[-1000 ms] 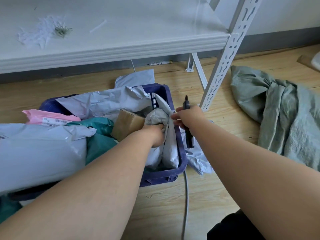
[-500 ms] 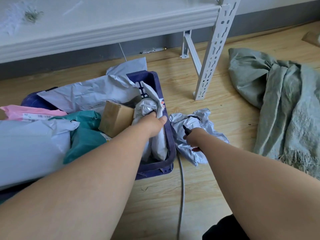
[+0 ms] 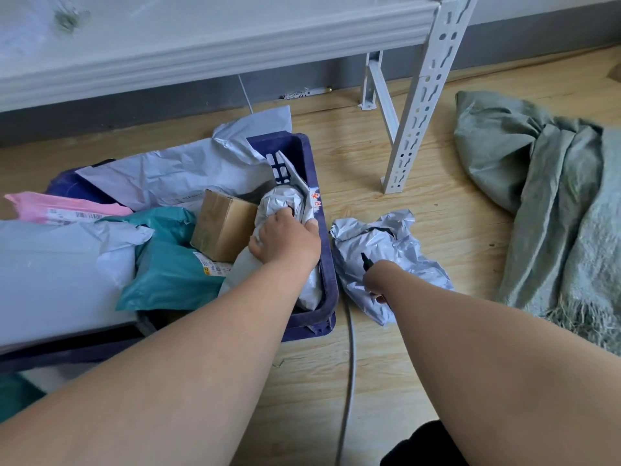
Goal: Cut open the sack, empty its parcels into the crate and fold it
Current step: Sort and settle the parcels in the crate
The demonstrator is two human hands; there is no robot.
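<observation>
Left hand point(image 3: 285, 238): gripping grey parcel point(image 3: 285, 200) inside blue crate point(image 3: 322, 264). Right hand point(image 3: 378, 280): holding black tool point(image 3: 366, 260), over crumpled parcel point(image 3: 396, 250) on floor point(image 3: 453, 203). Green sack point(image 3: 554, 196): heaped right, well apart.

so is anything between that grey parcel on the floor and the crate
Nothing visible lies between them. The grey parcel sits on the bare floor right beside the crate, with only its purple side wall to clear. The right hand, holding a black cutter, is on the parcel. The crate is already heaped with parcels.
</observation>
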